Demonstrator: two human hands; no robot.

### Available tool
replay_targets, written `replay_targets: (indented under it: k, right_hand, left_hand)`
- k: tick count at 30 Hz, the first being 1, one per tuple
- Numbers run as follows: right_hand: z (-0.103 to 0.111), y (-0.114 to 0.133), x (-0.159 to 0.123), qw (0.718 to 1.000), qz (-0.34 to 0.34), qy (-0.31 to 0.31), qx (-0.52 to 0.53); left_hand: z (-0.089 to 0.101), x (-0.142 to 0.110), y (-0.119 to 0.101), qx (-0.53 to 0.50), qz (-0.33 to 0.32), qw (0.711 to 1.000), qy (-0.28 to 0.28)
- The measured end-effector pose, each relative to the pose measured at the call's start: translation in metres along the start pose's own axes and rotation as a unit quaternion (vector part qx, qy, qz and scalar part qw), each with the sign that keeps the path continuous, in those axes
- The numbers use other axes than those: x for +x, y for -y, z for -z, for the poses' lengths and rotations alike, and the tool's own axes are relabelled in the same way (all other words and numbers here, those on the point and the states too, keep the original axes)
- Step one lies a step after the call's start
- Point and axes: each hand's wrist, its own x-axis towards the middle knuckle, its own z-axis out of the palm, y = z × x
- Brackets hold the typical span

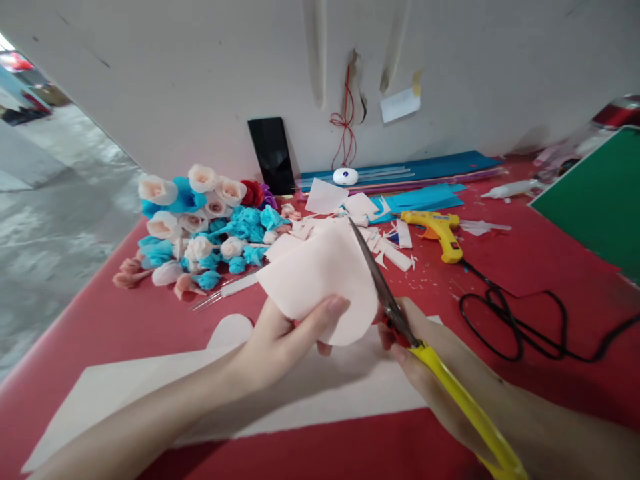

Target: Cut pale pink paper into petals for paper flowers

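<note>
My left hand [280,340] is closed on a pale pink paper piece [320,277], thumb on top, holding it up above the table. My right hand [425,360] grips yellow-handled scissors [400,320]; the dark blades run up along the paper's right edge. A large pale pink sheet [150,387] lies flat under both forearms on the red table [100,320]. A cut rounded shape [231,330] rests beside it.
Several pink, white and blue paper flowers [200,220] are heaped at the back left. A yellow glue gun [440,230] with black cord [520,327] lies right. Paper scraps [380,243], blue sheets [425,197], a black phone [273,155] and a green board [600,193] stand behind.
</note>
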Motion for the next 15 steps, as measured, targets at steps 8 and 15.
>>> replay_targets:
  k: [8, 15]
  right_hand:
    - [0.0035, 0.0047, 0.0020, 0.991, -0.012, 0.059, -0.118]
    - [0.0036, 0.0035, 0.0030, 0.989, -0.014, 0.068, -0.133]
  left_hand:
    - [-0.0002, -0.0007, 0.0002, 0.025, -0.002, 1.000, 0.012]
    - [-0.0021, -0.0014, 0.0009, 0.018, -0.008, 0.999, 0.025]
